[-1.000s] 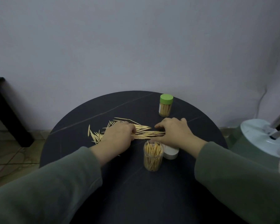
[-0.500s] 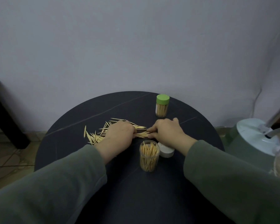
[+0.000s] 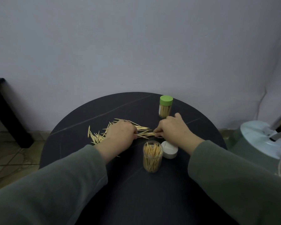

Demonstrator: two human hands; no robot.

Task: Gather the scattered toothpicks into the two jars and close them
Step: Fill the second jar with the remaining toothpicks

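Pale wooden toothpicks (image 3: 143,134) are lying between both hands; the left hand (image 3: 120,135) and right hand (image 3: 173,129) are pinching them into a bundle for the open clear plastic jar (image 3: 152,157) nearby.

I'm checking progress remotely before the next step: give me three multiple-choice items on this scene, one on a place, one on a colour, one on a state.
1. Where does the white lid lie?
A. on the open jar
B. on the table, right of the open jar
C. beside the far jar

2. What colour is the far jar's lid?
A. green
B. red
C. white

3. What state is the near jar in?
A. capped and empty
B. tipped over
C. upright, uncapped, holding toothpicks

Answers:
1 B, it rests on the table next to the open jar.
2 A, the far jar wears a green cap.
3 C, toothpick tips stand out of its open mouth, while both hands, left hand and right hand, work the scattered toothpicks.
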